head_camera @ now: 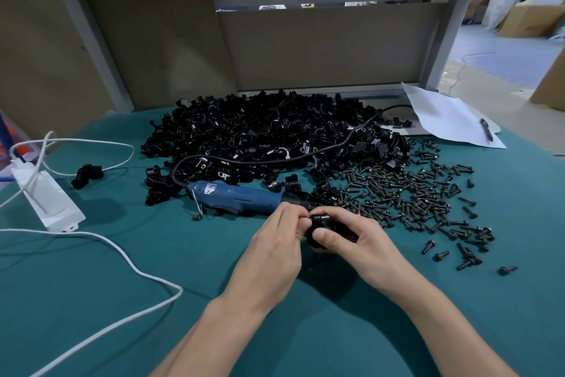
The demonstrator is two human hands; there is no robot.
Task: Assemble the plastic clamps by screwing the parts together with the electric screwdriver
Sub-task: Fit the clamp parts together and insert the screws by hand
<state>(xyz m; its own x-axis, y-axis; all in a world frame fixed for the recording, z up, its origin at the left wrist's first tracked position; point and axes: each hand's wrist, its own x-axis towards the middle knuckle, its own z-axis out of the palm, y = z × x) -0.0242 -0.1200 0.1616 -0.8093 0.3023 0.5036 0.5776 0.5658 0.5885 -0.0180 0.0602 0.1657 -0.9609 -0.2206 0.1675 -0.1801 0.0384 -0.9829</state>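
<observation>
We see both hands meeting near the middle of the green table [122,285], just in front of the screwdriver. The right hand [363,242] grips a black clamp [321,225], thumb pressed across its near face and fingers curled behind it. The left hand [275,242] has its fingertips bunched and pinching at the clamp's left end; we can't tell whether a screw is between them. The clamp sits between the two hands and looks lifted a little off the table, its shadow below.

The blue screwdriver [238,194] lies flat on the table just beyond the hands, tip pointing right and hidden behind the left fingers. Its black cord [275,159] runs back over the big pile of clamp parts [260,129] at the far centre. Loose screws [412,193] are scattered to the right of the hands. One stray clamp part [87,174] lies far left, next to a white power strip [49,202] and a white cable [137,269]. A sheet of paper [449,116] with a pen [486,129] on it lies far right.
</observation>
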